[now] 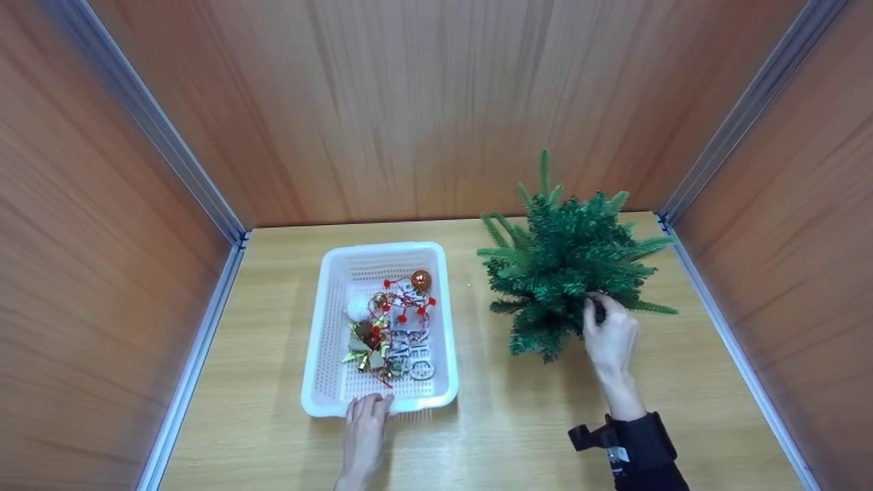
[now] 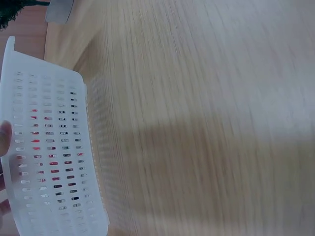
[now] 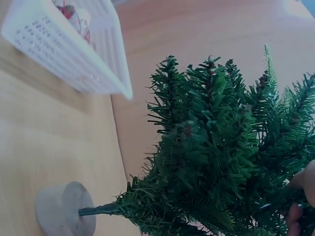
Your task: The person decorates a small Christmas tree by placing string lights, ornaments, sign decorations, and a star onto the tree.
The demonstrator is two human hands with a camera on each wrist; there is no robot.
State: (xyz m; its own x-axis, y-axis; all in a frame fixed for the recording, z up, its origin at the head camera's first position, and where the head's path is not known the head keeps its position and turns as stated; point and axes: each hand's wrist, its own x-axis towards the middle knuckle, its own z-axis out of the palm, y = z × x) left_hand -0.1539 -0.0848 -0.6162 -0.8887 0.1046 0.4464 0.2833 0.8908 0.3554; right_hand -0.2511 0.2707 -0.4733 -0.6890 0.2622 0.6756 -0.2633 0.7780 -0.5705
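Observation:
A small artificial Christmas tree (image 1: 566,259) stands at the right, its green branches spread wide. My right hand (image 1: 610,334) reaches into its front right side, thumb and index finger curled together and pinching among the branches. The fingertips are partly hidden by needles in the right wrist view, where the tree's grey round base (image 3: 64,209) also shows. To the left sits a white plastic basket (image 1: 317,327) of ornaments. My left hand (image 1: 366,426) grips its front rim; some of its fingers (image 2: 4,138) show at the edge of the left wrist view.
Inside the basket lie a copper-coloured ball (image 1: 421,280), a red beaded sprig (image 1: 402,318), silver letter ornaments (image 1: 409,344), a white ball (image 1: 358,308) and gold-leaf decorations (image 1: 356,356). Wooden panels (image 1: 423,109) wall the table (image 1: 477,443) at the back and both sides.

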